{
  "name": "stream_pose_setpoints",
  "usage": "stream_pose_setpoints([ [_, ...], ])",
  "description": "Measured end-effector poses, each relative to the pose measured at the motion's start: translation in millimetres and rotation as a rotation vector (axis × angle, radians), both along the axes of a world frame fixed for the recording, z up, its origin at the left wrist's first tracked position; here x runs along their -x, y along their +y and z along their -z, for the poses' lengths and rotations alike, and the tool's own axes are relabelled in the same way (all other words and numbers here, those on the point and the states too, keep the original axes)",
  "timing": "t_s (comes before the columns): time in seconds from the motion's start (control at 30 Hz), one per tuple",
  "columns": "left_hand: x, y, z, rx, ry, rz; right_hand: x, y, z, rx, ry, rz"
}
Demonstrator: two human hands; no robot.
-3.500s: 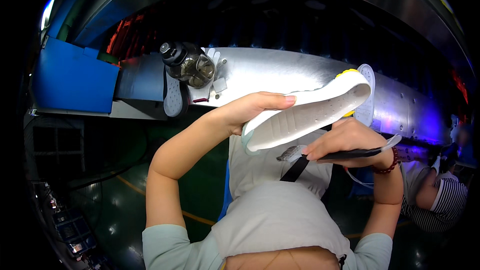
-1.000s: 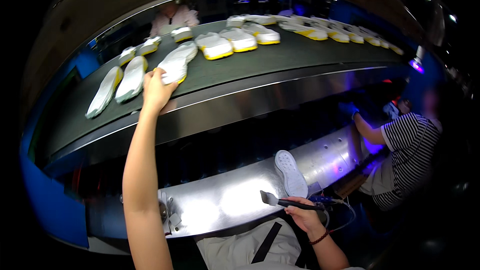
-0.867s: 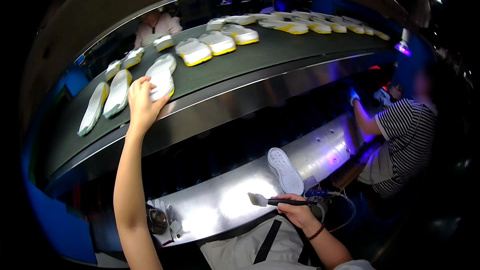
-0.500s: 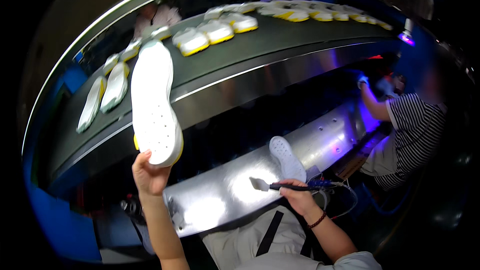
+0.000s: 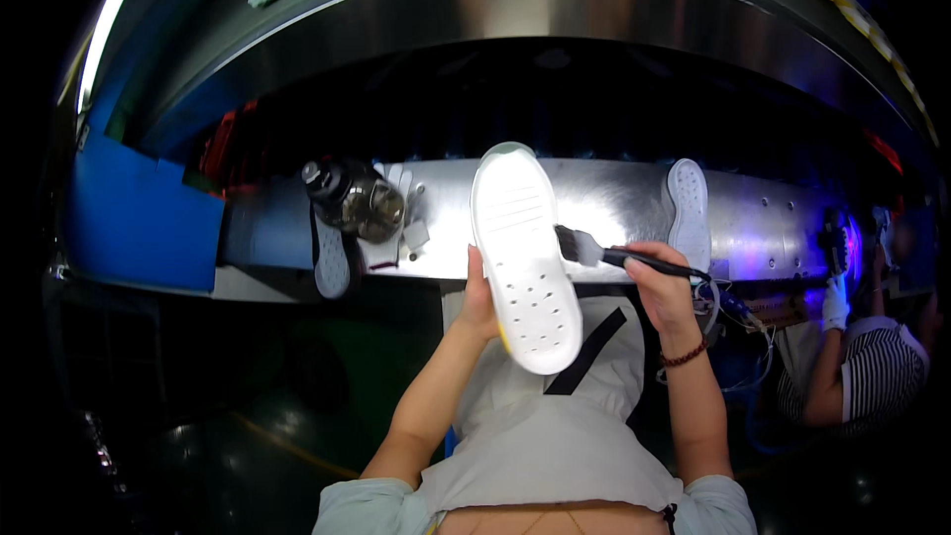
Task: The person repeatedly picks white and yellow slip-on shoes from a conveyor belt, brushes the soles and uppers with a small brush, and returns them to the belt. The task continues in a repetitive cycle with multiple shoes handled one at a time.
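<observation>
My left hand [image 5: 482, 299] is closed on the edge of a white shoe sole [image 5: 525, 238] with a trace of yellow along its side. Small holes dot the sole's near half, and fine ridges cross its far half. In my right hand [image 5: 662, 289] is a flat brush [image 5: 634, 257] with a black handle, gripped between thumb and fingers. Its bristle end lies close beside the sole's right edge; whether they touch I cannot tell. A second white perforated sole [image 5: 686, 206] lies on the metal bench [image 5: 609, 200], just beyond my right hand.
A dark bottle [image 5: 362, 200] stands at the bench's left beside a dark-edged sole [image 5: 334, 263]. Cables and tubes [image 5: 738, 312] hang at the right. Behind the bench runs a conveyor [image 5: 555, 5] carrying soles. A co-worker in a striped top [image 5: 877, 376] is at far right.
My left hand has brought the sole down from the conveyor to in front of me. My right hand has raised the brush beside it. The view has swung downward.
</observation>
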State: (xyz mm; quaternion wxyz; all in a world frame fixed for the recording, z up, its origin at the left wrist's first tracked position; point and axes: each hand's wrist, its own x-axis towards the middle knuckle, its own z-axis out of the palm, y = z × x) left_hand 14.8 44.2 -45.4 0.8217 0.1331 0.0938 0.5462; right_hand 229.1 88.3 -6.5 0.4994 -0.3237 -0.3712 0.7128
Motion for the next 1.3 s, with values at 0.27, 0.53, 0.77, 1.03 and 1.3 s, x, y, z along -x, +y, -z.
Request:
stream_pose_setpoints([
  [0.27,-8.8,-13.5,-19.4,0.104,0.083,-0.079,43.8,31.6,-16.6,-0.004,-0.089,-0.108],
  [0.53,-17.0,-16.3,-17.2,0.14,0.171,-0.095,66.6,41.6,-35.6,-0.167,-0.254,-0.034],
  [0.77,-17.7,-6.2,-3.0,0.131,0.323,-0.146,79.6,9.7,-47.7,-0.841,-0.733,0.065],
  [1.03,10.7,-2.9,-27.9,0.097,0.256,-0.241,28.0,-16.4,-52.6,-0.567,-0.671,-0.563],
  [1.3,-20.9,-2.1,-58.0,0.148,0.126,-0.079,47.8,31.3,-80.9,-0.714,-0.503,-0.175],
])
